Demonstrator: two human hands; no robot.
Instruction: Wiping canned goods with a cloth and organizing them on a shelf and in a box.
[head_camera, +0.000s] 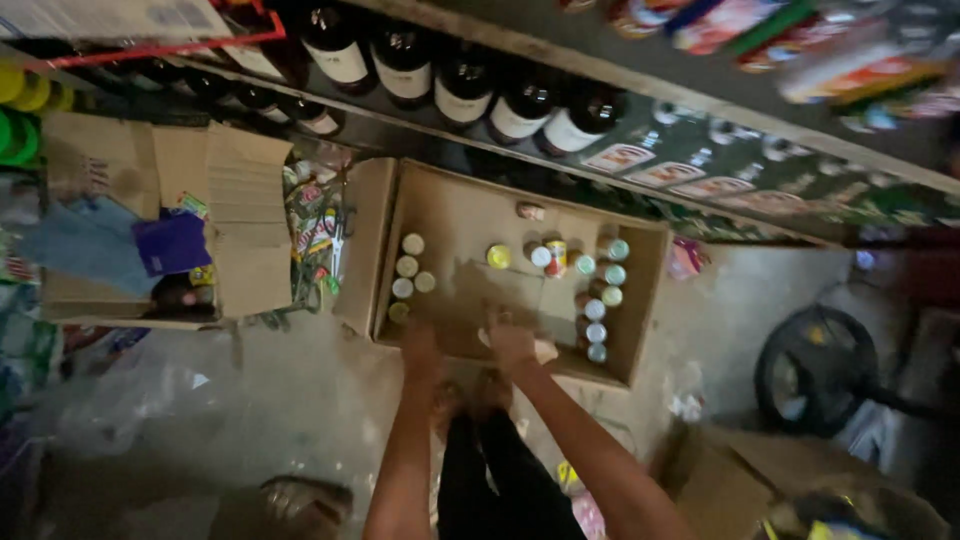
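My left hand and right hand blur at the cardboard box rim; grip unreadable; small capped jars stand beyond them.

Five dark bottles, two cardboard boxes.

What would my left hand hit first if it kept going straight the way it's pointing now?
Probably the short row of pale-lidded jars at the left side of the open cardboard box. The left hand sits at the box's near edge, pointing toward them, though depth is unclear.
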